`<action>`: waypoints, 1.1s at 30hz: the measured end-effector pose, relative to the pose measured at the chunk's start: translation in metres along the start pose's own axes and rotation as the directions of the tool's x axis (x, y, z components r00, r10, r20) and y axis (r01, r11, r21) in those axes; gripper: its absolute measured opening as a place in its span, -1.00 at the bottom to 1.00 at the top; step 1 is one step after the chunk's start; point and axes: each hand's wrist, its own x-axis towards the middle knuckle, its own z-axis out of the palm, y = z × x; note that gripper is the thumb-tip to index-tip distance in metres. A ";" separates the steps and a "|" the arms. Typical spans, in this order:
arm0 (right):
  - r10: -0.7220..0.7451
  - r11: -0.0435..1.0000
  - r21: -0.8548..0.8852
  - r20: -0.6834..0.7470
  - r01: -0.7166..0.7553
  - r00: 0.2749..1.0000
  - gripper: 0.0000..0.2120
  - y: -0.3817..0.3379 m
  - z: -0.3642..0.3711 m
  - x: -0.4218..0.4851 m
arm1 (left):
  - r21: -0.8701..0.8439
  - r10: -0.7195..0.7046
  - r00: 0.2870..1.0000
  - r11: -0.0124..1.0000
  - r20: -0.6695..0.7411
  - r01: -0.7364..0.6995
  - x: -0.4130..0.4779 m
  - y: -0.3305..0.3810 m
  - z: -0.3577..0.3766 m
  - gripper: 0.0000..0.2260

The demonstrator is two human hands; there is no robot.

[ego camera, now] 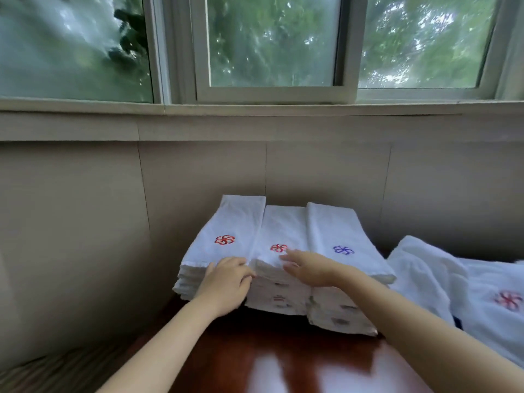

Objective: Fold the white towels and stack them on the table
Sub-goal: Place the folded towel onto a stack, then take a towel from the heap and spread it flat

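Three stacks of folded white towels stand side by side at the back of the dark wooden table [283, 361]. The left stack [226, 222] and the middle stack [283, 225] carry a red flower mark on top, the right stack [331, 231] a blue one. My left hand [226, 282] rests against the front edges where the left and middle stacks meet, its fingers bent over the top towel's edge. My right hand [309, 268] lies flat with straight fingers on the front of the middle stack, next to its red mark.
A heap of unfolded white towels [442, 282], one showing a red flower mark, lies at the right side of the table. A beige wall panel [198, 171] stands right behind the stacks, under a window sill [255, 109]. Striped fabric [56, 370] shows at lower left.
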 end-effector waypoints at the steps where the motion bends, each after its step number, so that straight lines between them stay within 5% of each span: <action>1: 0.009 1.000 -0.015 -0.049 -0.010 0.999 -0.60 0.011 0.000 -0.019 | -0.016 0.011 1.000 1.000 -0.006 -0.012 -0.007 0.011 -0.001 -0.72; 7: 0.158 0.986 0.116 -0.400 -0.121 0.903 -0.70 0.091 0.001 -0.140 | -0.109 0.133 0.989 0.986 0.066 -0.125 -0.035 0.097 0.015 -0.74; 12: 0.443 0.846 -0.020 -0.528 -0.532 0.724 -0.58 0.166 0.018 -0.232 | -0.249 0.249 0.946 0.949 0.208 -0.195 -0.033 0.185 0.050 -0.76; 15: 0.643 0.681 -0.016 -0.465 -0.732 0.609 -0.43 0.199 0.025 -0.268 | -0.276 0.344 0.902 0.922 0.259 -0.272 -0.028 0.234 0.077 -0.76; 17: 0.708 0.641 -0.005 -0.382 -0.767 0.594 -0.37 0.222 0.035 -0.284 | -0.307 0.372 0.877 0.910 0.303 -0.280 -0.024 0.266 0.098 -0.73; 20: 0.664 0.655 -0.130 -0.372 -0.744 0.649 -0.39 0.238 0.049 -0.300 | -0.381 0.394 0.830 0.892 0.395 -0.242 -0.017 0.307 0.129 -0.62; 24: 0.463 0.758 -0.125 -0.588 -0.640 0.663 -0.60 0.246 0.053 -0.311 | -0.521 0.327 0.850 0.850 0.412 -0.074 -0.012 0.352 0.163 -0.45; 27: 0.613 0.781 0.221 -0.455 -0.585 0.646 -0.70 0.252 0.045 -0.319 | -0.589 0.266 0.891 0.808 0.368 0.002 -0.006 0.375 0.179 -0.32; 30: 0.630 0.688 0.696 -0.432 -0.205 0.645 -0.81 0.248 0.024 -0.328 | -0.535 0.191 0.937 0.845 0.293 -0.005 -0.003 0.383 0.188 -0.36; 33: 0.488 0.407 0.913 -0.245 0.030 0.837 -0.84 0.237 0.002 -0.352 | -0.485 0.154 0.966 0.874 0.210 -0.033 -0.006 0.386 0.186 -0.50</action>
